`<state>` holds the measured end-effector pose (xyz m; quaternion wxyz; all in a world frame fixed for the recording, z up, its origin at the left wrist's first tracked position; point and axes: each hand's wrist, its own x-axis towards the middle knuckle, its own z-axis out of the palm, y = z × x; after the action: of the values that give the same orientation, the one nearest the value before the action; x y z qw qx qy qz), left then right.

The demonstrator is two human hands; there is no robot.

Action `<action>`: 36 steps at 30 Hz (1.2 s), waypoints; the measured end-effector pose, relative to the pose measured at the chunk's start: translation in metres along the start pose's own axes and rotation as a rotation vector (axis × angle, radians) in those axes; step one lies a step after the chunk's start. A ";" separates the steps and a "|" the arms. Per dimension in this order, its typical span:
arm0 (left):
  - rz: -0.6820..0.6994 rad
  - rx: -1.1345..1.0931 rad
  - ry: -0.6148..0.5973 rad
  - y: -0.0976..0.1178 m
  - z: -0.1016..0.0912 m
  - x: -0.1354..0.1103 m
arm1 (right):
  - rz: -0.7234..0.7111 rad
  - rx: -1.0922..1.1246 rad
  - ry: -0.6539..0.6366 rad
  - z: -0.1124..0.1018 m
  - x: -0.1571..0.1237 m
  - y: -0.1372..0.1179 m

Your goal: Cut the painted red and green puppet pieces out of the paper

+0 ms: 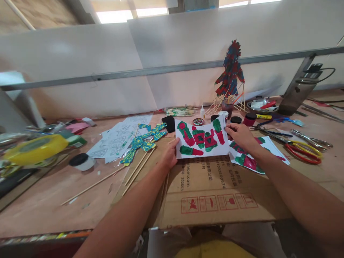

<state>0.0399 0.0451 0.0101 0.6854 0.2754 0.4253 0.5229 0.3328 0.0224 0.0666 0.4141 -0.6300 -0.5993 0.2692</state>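
Big whitish partition (188,39) behind a scuffed pinkish workbench (45,211), grey metal rail (174,68) running right across it. Blown-out strips up top are probably windows (115,16), hard to tell with that glare.

Left hand (170,154) and right hand (238,134) grip opposite side edges of a red-and-green painted sheet (201,139), tilted over printed cardboard (172,197); whether its lower edge touches is unclear. A second sheet (270,147) lies partly hidden by the right forearm (285,179). Blue-and-yellow cutouts (145,141) rest at left near wooden sticks (139,170). Red-and-blue figure (232,71) stands behind.
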 end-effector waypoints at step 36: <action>0.014 -0.006 0.051 0.004 0.002 0.001 | 0.317 0.328 -0.502 0.004 -0.009 -0.004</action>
<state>0.0397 0.0471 0.0144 0.6713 0.2630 0.4392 0.5360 0.3258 0.0147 0.0663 0.3023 -0.5544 -0.5258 0.5699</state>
